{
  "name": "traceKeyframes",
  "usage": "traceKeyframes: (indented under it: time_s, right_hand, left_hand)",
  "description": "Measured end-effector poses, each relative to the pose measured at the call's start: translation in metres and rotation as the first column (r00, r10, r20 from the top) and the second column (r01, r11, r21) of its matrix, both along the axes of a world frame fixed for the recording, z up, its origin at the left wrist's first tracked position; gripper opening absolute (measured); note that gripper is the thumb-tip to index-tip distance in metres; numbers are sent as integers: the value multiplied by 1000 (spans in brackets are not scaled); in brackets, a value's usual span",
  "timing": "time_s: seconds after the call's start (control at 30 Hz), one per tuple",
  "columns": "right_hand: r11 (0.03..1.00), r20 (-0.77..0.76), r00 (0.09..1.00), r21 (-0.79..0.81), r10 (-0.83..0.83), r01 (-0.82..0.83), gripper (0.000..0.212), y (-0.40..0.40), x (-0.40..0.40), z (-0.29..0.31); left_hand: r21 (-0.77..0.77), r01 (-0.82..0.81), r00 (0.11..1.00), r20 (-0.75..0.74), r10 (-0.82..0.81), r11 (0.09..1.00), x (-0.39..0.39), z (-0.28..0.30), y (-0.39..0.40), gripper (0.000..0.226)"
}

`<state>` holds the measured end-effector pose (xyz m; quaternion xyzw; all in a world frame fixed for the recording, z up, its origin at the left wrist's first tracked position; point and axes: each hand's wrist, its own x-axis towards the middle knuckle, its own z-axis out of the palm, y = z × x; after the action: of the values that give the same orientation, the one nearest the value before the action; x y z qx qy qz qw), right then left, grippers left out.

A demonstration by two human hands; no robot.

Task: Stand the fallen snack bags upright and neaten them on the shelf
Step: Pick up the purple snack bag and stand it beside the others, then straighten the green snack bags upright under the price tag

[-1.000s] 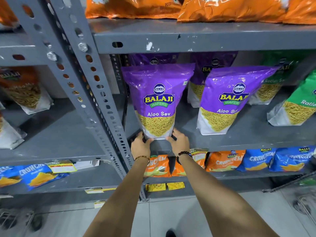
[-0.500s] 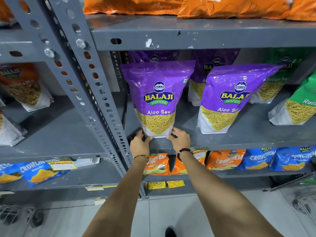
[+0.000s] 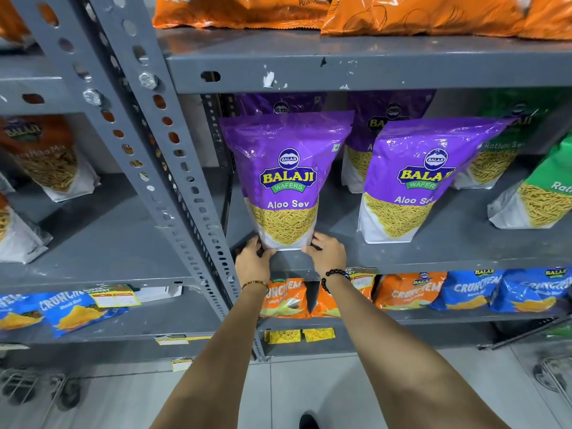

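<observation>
The front Aloo Sev bag (image 3: 286, 181) is stood at the front edge of the middle shelf (image 3: 433, 261), its long axis upright, directly above and between the hands; its bottom corners are pinched by the left hand (image 3: 252, 261) and the right hand (image 3: 329, 255), set apart at equal reach. A second front Aloo Sev bag (image 3: 411, 184) is seen leaning to its right. Four purple bags are counted in all, two in front and two behind, beside two green bags (image 3: 538, 196).
</observation>
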<state>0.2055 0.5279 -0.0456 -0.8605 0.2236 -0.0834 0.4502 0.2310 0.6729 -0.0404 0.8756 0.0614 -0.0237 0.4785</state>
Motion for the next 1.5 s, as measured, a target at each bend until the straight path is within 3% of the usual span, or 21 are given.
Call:
traceKeyframes:
  time_s: [0.17,0.3,0.53,0.8,0.97,1.2,1.3,1.5]
  right_hand:
    - [998,-8,999,35,45,-45,36,-1,-5,5]
    - [997,-43,999,68,32,-29,53,-6,-19,6]
    - [980,12,980,27,-198,197,47,-48,-69,10]
    - [893,53,892,-4,-449,450,42,-175,-139,14]
    - [853,66,851,9,-522,522,41,-281,-163,11]
    - [891,-25,893,61,-450,450,60,-416,-168,15]
    - [915,-29,918,80,-395,396,67,-454,-156,21]
    - [943,-28,961,183,-276,277,77,-500,-134,26]
  left_hand:
    - [9,-15,1000,-1,15,1000,-2,1,-1,47]
    - [36,-70,998,-7,70,997,-20,-2,-5,57]
    - [67,77,996,36,-79,995,-61,-14,-38,38]
    - [85,358,929,67,-364,930,-97,-4,-169,37]
    - [129,391,918,20,-396,911,-114,-3,-285,41]
    - [-6,374,927,-30,-374,928,-126,8,-425,53]
    - [-56,315,947,-55,-318,947,-122,16,-454,57]
    - [-15,306,950,-60,-306,952,-106,20,-480,63]
